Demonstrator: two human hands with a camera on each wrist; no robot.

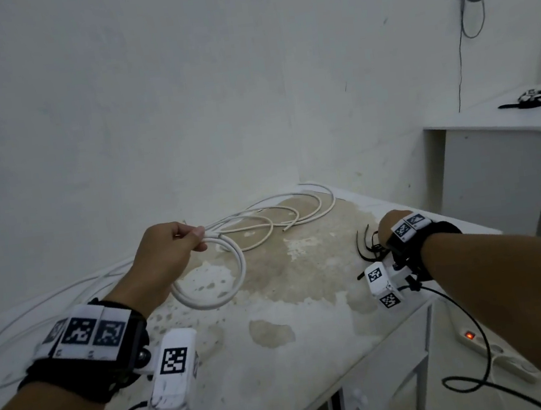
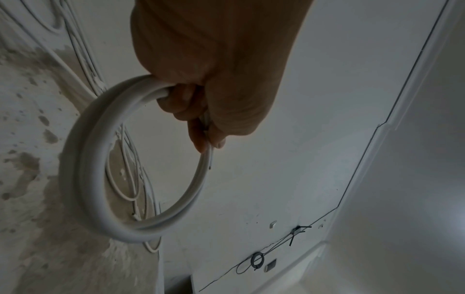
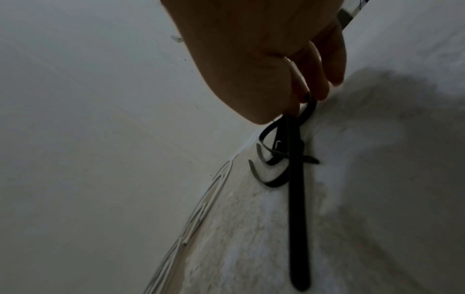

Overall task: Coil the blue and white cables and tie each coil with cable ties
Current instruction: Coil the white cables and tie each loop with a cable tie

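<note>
- White round plastic cable (image 1: 218, 279) is partly wound into a small coil, and the coil hangs in the air over the stained white table (image 1: 281, 357).
- Left hand (image 1: 162, 252) holds the coil at its top, with the fingers (image 2: 186, 103) curled tight round the loops.
- More of this white cable lies loose on the table near the wall (image 1: 284, 216), so I think the winding is not all done.
- Right hand (image 1: 388, 224) is well apart from the coil, over at the far right side of the table.
- Its fingertips (image 3: 297, 103) pinch one long thin black plastic cable tie (image 3: 298, 199), which hangs down straight.
- A few more black cable ties (image 1: 368, 247) lie in a small pile on the table right by that hand.
- No tie is round the white coil yet, so tying it is still to do.
- Blue cable does not show in any view, so I cannot tell if it is coiled or tied.
- My guess is that the task is in its early part.
</note>
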